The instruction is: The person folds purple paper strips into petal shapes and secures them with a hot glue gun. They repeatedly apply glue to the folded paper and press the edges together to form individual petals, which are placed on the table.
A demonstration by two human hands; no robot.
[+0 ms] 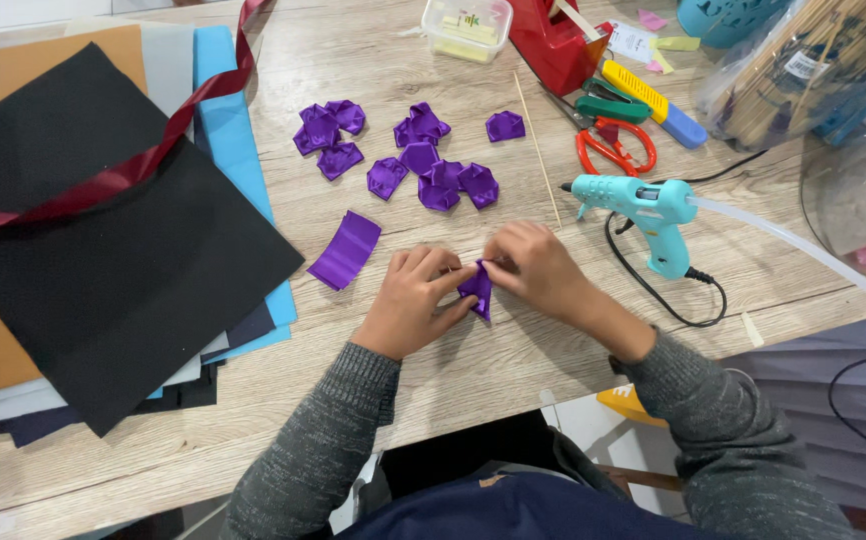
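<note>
The hands work near the front edge of the wooden table (473, 385), with a band of bare wood between them and that edge; to the left a stack of felt sheets (103, 260), black on top, overhangs the table's near side, with a dark red ribbon (143, 165) laid across it; to the right a turquoise glue gun (648, 210) stands close by the right hand, its black cord (678, 305) looping toward the wrist; a thin wooden stick (538, 150) lies just beyond the knuckles.

The left hand (413, 300) and right hand (538, 270) meet over a folded purple ribbon piece (477, 289), held just above the wood; the left thumb and fingers pinch its left side; the right fingertips are pressed together on its upper corner, though the exact grip is probably hidden under the curled fingers.

A flat purple ribbon strip (346, 250) lies just left of the left hand; a cluster of folded purple petals (403, 150) sits farther back, well apart from both hands.
</note>
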